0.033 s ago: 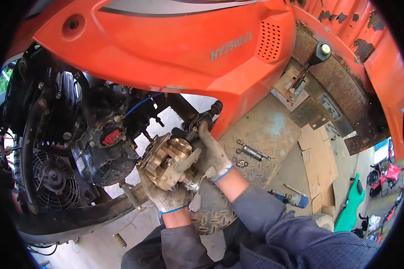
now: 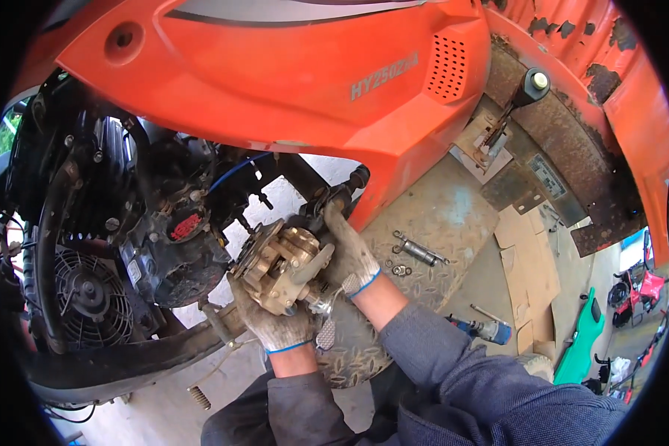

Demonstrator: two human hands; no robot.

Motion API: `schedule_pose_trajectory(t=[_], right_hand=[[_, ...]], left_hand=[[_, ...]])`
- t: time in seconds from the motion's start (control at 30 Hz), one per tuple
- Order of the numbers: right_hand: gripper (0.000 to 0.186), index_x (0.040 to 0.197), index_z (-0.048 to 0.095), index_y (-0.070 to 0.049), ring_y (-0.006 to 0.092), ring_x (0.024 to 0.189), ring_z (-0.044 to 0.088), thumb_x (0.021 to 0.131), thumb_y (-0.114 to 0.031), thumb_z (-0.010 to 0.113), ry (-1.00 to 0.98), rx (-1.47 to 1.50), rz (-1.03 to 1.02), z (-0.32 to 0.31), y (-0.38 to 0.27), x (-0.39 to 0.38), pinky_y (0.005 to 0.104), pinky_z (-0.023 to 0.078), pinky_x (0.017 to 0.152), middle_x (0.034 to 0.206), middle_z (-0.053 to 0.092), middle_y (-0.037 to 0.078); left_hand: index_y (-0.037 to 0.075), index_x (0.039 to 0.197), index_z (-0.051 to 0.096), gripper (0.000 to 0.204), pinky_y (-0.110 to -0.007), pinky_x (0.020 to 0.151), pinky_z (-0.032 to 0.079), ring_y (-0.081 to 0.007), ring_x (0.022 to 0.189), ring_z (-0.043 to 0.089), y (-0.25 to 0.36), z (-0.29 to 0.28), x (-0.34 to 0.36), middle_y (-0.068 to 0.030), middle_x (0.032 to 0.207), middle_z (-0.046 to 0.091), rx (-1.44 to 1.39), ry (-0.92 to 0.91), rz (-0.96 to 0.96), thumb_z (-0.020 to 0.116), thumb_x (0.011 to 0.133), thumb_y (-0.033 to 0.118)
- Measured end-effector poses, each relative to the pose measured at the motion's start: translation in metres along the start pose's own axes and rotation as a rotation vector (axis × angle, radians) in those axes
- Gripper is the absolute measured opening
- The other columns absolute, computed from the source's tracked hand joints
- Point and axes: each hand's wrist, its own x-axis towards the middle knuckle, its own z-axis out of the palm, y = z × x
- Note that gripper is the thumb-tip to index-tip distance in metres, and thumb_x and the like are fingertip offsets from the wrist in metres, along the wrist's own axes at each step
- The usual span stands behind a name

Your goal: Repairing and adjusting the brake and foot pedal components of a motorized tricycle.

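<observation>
Both my hands wear dirty white knit work gloves with blue cuffs. My left hand (image 2: 275, 323) is closed under a greasy cast-metal gearbox-like part (image 2: 279, 271), its palm supporting the lower side. Along the part's right side reaches my right hand (image 2: 346, 256). Its thumb presses against a dark metal shaft (image 2: 331, 204) with a joint-like end, and the other fingers are hidden behind it. The part is held beside the black engine (image 2: 178, 253) and over the footplate. Whether it touches the shaft cannot be made out.
An orange body panel (image 2: 297, 89) arches overhead. On the tread-plate floor (image 2: 453, 215) lie a socket extension-like tool (image 2: 420, 251) and small rings (image 2: 400, 270). A blue power tool (image 2: 483, 329), flattened cardboard (image 2: 528, 267) and a green case (image 2: 580, 342) are to the right. A cooling fan (image 2: 89, 293) sits left.
My right hand has shifted slightly up and to the left along the shaft. The metal part and my left hand have barely moved.
</observation>
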Motion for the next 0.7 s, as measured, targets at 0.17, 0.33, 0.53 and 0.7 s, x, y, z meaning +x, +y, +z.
schedule_pose_trajectory(t=[0.17,0.33,0.53,0.7], right_hand=[[0.046,0.116,0.068,-0.008,0.0183,0.103,0.067,0.106,-0.052,0.066,0.191,-0.155,-0.048,0.023,-0.021,0.005,0.0371,0.056,0.087,0.111,0.07,0.01],[0.037,0.118,0.067,-0.008,0.0201,0.1,0.069,0.106,-0.044,0.069,0.032,-0.086,-0.162,0.027,-0.036,0.004,0.0381,0.059,0.086,0.11,0.07,0.008],[0.055,0.139,0.059,-0.006,0.0321,0.111,0.07,0.105,-0.048,0.07,-0.092,0.144,-0.036,0.023,-0.019,0.012,0.0491,0.06,0.1,0.122,0.07,0.016],[0.055,0.137,0.061,-0.006,0.0324,0.112,0.069,0.103,-0.047,0.073,-0.199,0.221,-0.022,0.011,-0.011,0.014,0.0501,0.059,0.101,0.124,0.071,0.014]], left_hand=[[0.011,0.158,0.05,0.075,-0.054,0.12,0.047,-0.0371,0.141,0.057,-0.008,0.007,-0.006,-0.0161,0.155,0.058,-0.086,-0.001,-0.059,0.038,0.11,0.068],[0.009,0.16,0.047,0.077,-0.055,0.122,0.045,-0.0395,0.144,0.054,-0.017,-0.004,0.012,-0.0175,0.159,0.054,-0.296,-0.197,-0.077,0.037,0.111,0.068],[0.009,0.15,0.06,0.058,-0.051,0.119,0.048,-0.0343,0.14,0.059,-0.007,-0.024,0.024,-0.0137,0.153,0.062,-0.24,-0.116,-0.129,0.06,0.105,0.046],[0.003,0.15,0.059,0.064,-0.057,0.114,0.052,-0.0412,0.135,0.062,-0.009,-0.019,0.023,-0.0213,0.149,0.064,-0.229,0.098,-0.143,0.045,0.112,0.053]])
